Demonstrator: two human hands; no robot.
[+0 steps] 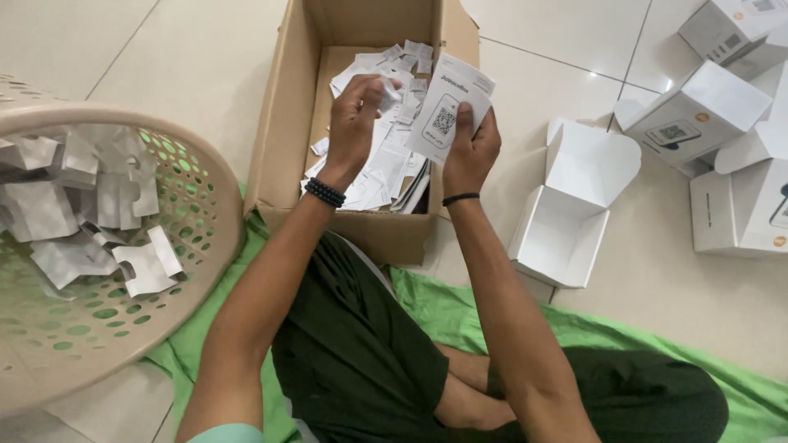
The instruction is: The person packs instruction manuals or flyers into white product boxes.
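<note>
Over the cardboard box, the right hand pinched a white leaflet in a closed grip; the left hand clasped a small paper slip.

One cardboard box, one basket, one open white box.
</note>
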